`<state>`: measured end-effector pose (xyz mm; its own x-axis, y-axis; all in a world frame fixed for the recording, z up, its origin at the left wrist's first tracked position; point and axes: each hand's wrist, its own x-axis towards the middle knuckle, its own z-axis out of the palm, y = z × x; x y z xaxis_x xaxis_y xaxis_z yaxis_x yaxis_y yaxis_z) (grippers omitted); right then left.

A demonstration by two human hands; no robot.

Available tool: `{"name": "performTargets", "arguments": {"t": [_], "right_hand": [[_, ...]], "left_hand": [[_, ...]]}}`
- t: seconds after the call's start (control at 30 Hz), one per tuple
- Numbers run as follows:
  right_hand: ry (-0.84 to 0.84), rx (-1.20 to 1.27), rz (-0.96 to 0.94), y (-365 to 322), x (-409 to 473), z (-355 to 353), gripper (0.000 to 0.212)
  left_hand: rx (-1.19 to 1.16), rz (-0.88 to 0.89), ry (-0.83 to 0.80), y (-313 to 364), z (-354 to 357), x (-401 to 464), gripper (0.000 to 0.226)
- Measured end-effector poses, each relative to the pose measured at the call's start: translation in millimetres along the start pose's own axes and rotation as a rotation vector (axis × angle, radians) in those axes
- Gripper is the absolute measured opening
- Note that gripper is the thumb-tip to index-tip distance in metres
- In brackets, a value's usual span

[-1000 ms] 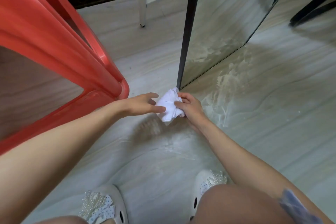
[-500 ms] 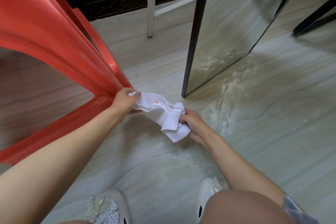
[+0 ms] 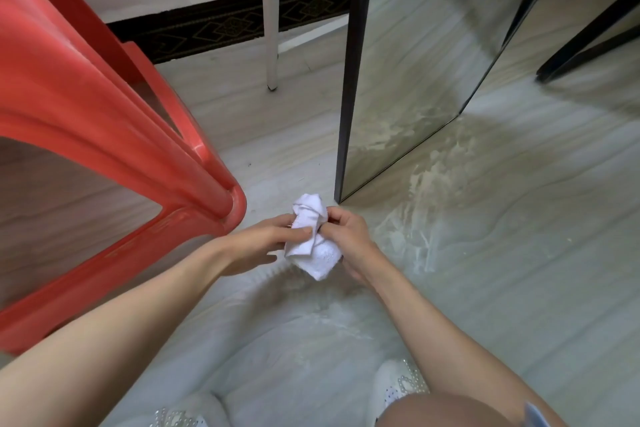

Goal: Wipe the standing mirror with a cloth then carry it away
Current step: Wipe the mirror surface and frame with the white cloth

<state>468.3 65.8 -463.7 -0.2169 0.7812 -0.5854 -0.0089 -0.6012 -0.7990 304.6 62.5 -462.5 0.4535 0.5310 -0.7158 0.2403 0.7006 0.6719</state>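
Cloth handling is the step in hand: the small white terry cloth (image 3: 313, 239) is bunched into a compact wad between both hands, low over the pale marbled floor (image 3: 519, 288) and just short of the near bottom corner of the black-framed standing mirror (image 3: 412, 80). Half a second ago the same cloth was drawn out in a strip between hands held well apart, the left one close to the red plastic chair (image 3: 104, 121); the hands have since come together and the cloth has been gathered up. The grip of the left hand (image 3: 263, 243) is a pinch, thumb laid across the front of the wad; the grip of the right hand (image 3: 349, 236) is fingers curled round its far side. In my judgement the cloth is being folded into a wiping pad, so wiping of this part of the glass is about to begin or resume, and carrying is not yet started. The mirror stands upright on the floor, its lower glass cloudy and streaked, with a similar whitish smear on the floor in front of it. A small red tag was visible on the stretched cloth half a second ago, too small to read; it is now folded out of sight. No other brand or writing is legible.
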Motion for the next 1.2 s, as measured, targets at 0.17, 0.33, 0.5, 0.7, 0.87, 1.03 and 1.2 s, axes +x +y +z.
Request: {"name": "performTargets", "arguments": {"t": [0.17, 0.33, 0.5, 0.7, 0.87, 1.03, 1.2], "right_hand": [[0.105, -0.062, -0.051, 13.9, 3.7, -11.3, 0.034], [-0.102, 0.266, 0.005, 29.2, 5.0, -17.5, 0.029], [0.032, 0.366, 0.044, 37.8, 4.0, -21.0, 0.023], [0.688, -0.002, -0.228, 9.9, 7.2, -32.8, 0.018], [0.754, -0.093, -0.671, -30.9, 28.9, -11.8, 0.021], [0.612, -0.177, -0.169, 5.5, 53.4, -14.9, 0.019], [0.565, -0.189, 0.228, 21.7, 51.2, -48.2, 0.029]], "left_hand": [[0.063, 0.035, 0.033, 5.9, 12.0, 4.1, 0.032], [0.25, 0.066, 0.231, 18.8, 23.4, 15.8, 0.016], [0.737, 0.253, 0.581, 25.5, 41.5, 32.5, 0.027], [0.74, 0.136, 0.512, 24.5, 28.7, 39.8, 0.06], [0.594, 0.221, 0.692, 32.1, 6.0, 40.8, 0.041], [0.467, 0.349, 0.736, 47.0, 5.0, 43.5, 0.031], [0.537, 0.505, 0.598, 60.0, 19.8, 48.8, 0.036]]}}
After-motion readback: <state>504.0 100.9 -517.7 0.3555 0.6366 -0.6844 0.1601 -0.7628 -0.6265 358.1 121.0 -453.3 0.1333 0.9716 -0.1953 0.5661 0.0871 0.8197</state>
